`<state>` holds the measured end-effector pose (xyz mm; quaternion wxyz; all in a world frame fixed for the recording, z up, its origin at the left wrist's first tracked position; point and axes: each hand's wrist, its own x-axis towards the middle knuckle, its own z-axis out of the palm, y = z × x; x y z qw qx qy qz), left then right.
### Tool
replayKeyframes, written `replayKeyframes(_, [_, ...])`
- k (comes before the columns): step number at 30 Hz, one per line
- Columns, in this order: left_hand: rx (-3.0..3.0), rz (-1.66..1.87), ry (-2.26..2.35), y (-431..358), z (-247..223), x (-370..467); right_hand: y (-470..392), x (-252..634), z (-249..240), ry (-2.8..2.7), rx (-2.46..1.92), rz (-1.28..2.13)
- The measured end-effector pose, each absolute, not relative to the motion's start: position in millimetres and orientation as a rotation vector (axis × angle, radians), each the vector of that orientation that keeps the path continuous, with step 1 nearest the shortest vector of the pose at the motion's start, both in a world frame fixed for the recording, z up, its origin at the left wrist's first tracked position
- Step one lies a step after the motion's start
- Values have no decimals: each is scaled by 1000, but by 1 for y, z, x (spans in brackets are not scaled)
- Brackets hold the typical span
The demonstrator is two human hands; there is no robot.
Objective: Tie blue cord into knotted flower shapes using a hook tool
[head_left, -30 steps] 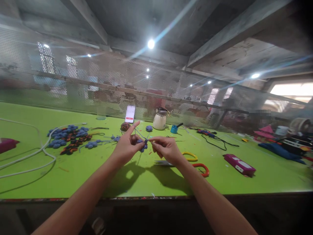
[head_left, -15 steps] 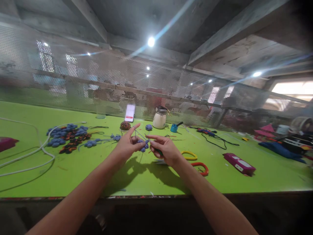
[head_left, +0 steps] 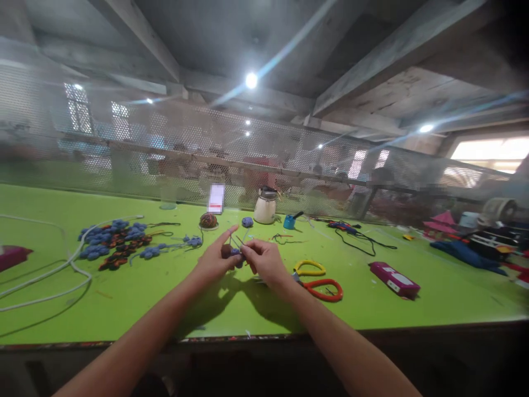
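My left hand pinches a small blue crochet piece between thumb and fingers. Its index finger is raised, with blue yarn stretched from it down to the piece. Right up against the piece is my right hand, its fingers closed around a thin crochet hook, mostly hidden by the fingers. Behind the hands lies a small ball of blue yarn, with a strand running toward them. Scissors with one yellow and one orange handle lie by my right wrist, their blades partly covered.
Blue crocheted flowers and black-orange ones lie at left beside a white cable. Farther back stand a multicoloured yarn ball, a phone, a cream jar and a blue pot. A magenta box sits right.
My right hand has come closer to my left, and the hook's tip is now less visible. The whole view has shifted slightly, and the scissors' handles show more fully.
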<state>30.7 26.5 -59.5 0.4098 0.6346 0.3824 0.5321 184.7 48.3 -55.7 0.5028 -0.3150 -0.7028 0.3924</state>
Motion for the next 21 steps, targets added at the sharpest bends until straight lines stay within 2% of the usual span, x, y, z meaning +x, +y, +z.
replayKeyframes(4, [1345, 1374, 811, 28, -60, 27, 44, 193, -52, -1805, -722, 737])
replayKeyframes(9, [1184, 1401, 792, 26, -33, 13, 33, 210, -46, -1892, -700, 909])
replayKeyframes(17, [1647, 1401, 914, 76, 111, 3, 16, 231, -16, -1526, -590, 1031])
replayKeyframes(21, [1738, 1449, 1018, 113, 164, 11, 4, 240, -12, -1379, -560, 1068])
